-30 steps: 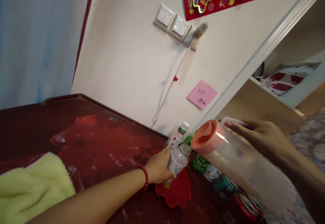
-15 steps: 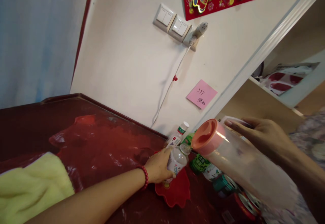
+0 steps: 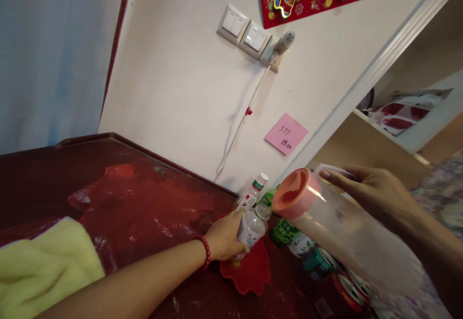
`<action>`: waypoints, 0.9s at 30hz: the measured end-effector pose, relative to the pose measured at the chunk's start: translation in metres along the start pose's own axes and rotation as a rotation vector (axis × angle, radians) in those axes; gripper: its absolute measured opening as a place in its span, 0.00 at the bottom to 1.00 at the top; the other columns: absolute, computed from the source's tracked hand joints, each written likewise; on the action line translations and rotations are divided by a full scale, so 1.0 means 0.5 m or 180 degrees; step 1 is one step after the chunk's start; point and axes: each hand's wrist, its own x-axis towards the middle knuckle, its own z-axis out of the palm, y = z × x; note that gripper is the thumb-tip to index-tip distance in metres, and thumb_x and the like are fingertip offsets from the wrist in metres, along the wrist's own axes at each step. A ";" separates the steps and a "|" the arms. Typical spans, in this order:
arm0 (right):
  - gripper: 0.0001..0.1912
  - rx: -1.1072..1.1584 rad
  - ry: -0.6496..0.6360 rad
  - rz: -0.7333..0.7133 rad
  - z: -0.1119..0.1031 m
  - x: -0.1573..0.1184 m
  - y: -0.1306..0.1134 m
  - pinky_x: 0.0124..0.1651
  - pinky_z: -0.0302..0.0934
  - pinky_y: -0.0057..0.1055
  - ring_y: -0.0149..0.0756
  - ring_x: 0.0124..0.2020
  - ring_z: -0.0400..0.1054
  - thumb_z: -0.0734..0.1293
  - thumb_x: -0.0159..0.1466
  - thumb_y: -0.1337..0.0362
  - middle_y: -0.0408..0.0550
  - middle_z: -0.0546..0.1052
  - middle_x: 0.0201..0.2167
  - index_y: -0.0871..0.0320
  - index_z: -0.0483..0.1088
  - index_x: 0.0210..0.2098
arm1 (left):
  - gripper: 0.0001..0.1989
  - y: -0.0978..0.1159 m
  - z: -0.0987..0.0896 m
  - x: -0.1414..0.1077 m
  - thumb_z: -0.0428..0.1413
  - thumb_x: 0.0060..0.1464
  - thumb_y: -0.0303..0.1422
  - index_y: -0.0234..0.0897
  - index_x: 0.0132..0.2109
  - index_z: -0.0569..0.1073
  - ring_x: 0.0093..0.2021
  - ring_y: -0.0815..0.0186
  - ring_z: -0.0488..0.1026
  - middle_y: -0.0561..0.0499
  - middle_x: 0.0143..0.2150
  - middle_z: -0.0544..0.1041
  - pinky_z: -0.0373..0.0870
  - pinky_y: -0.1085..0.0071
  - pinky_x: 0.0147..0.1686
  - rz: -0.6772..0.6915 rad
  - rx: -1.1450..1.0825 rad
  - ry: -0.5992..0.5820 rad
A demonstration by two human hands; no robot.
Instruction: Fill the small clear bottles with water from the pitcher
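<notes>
While left fingers grasp a bottle and right fingers a pitcher, the latter partly hides nearby cans

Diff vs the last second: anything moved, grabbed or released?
Nothing visibly moved, nothing grabbed or released; only the view drifts slightly. Left grip still holds the clear bottle; right grip still holds the pitcher, lid end near the bottle's mouth.

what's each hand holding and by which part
The left hand grips the uncapped bottle around its body, below the neck; the right hand holds the pink-lidded pitcher by its white handle.
</notes>
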 end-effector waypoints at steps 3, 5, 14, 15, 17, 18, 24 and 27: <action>0.50 0.0025 -0.0032 0.0005 0.000 0.000 0.001 0.35 0.60 0.36 0.49 0.38 0.75 0.63 0.42 0.22 0.46 0.82 0.35 0.52 0.84 0.47 | 0.43 0.000 0.000 0.000 0.71 0.44 0.35 0.40 0.67 0.67 0.63 0.43 0.76 0.38 0.64 0.76 0.72 0.53 0.62 -0.0024 0.0100 -0.0014; 0.50 -0.0014 -0.0022 0.0015 0.001 0.001 0.002 0.35 0.60 0.36 0.49 0.37 0.74 0.63 0.42 0.22 0.46 0.81 0.34 0.51 0.84 0.48 | 0.44 0.001 0.000 0.000 0.71 0.44 0.34 0.40 0.68 0.66 0.63 0.42 0.75 0.37 0.65 0.76 0.72 0.52 0.62 -0.0016 0.0098 -0.0005; 0.49 -0.0052 -0.0014 -0.0035 0.002 0.001 -0.007 0.34 0.59 0.35 0.48 0.37 0.73 0.63 0.43 0.23 0.46 0.81 0.32 0.52 0.84 0.47 | 0.46 -0.002 0.003 0.001 0.71 0.44 0.35 0.39 0.70 0.66 0.65 0.40 0.74 0.36 0.67 0.74 0.71 0.52 0.64 0.0007 0.0057 0.0037; 0.49 -0.0048 -0.0013 -0.0032 0.002 0.001 -0.009 0.34 0.59 0.35 0.48 0.38 0.73 0.63 0.42 0.23 0.46 0.81 0.32 0.52 0.84 0.46 | 0.46 -0.003 0.003 0.002 0.71 0.44 0.35 0.39 0.70 0.66 0.65 0.41 0.74 0.36 0.67 0.74 0.71 0.52 0.64 0.0013 0.0055 0.0038; 0.49 -0.0036 -0.0018 -0.0030 0.002 0.001 -0.012 0.34 0.60 0.35 0.49 0.39 0.74 0.63 0.42 0.23 0.45 0.81 0.34 0.52 0.85 0.46 | 0.47 -0.004 0.005 0.002 0.71 0.44 0.36 0.39 0.71 0.65 0.64 0.41 0.75 0.36 0.67 0.74 0.71 0.52 0.63 0.0015 0.0061 0.0032; 0.49 -0.0031 -0.0023 -0.0027 0.003 0.001 -0.014 0.34 0.60 0.35 0.49 0.40 0.74 0.63 0.42 0.23 0.45 0.81 0.35 0.52 0.85 0.46 | 0.48 -0.005 0.005 0.002 0.71 0.44 0.36 0.39 0.71 0.64 0.64 0.41 0.75 0.37 0.67 0.74 0.71 0.52 0.63 0.0014 0.0071 0.0030; 0.50 -0.0076 -0.0039 -0.0048 0.003 0.001 -0.020 0.33 0.60 0.36 0.50 0.38 0.74 0.62 0.41 0.23 0.46 0.80 0.32 0.53 0.85 0.45 | 0.48 -0.004 0.006 0.001 0.71 0.43 0.35 0.39 0.71 0.64 0.64 0.42 0.75 0.38 0.67 0.75 0.72 0.54 0.63 -0.0003 0.0094 0.0047; 0.50 -0.0089 -0.0043 -0.0062 0.001 -0.001 -0.021 0.33 0.60 0.36 0.50 0.38 0.74 0.62 0.41 0.23 0.47 0.81 0.34 0.53 0.85 0.46 | 0.48 -0.005 0.005 0.002 0.72 0.43 0.35 0.41 0.71 0.65 0.64 0.42 0.75 0.39 0.67 0.75 0.72 0.54 0.63 0.0014 0.0064 0.0053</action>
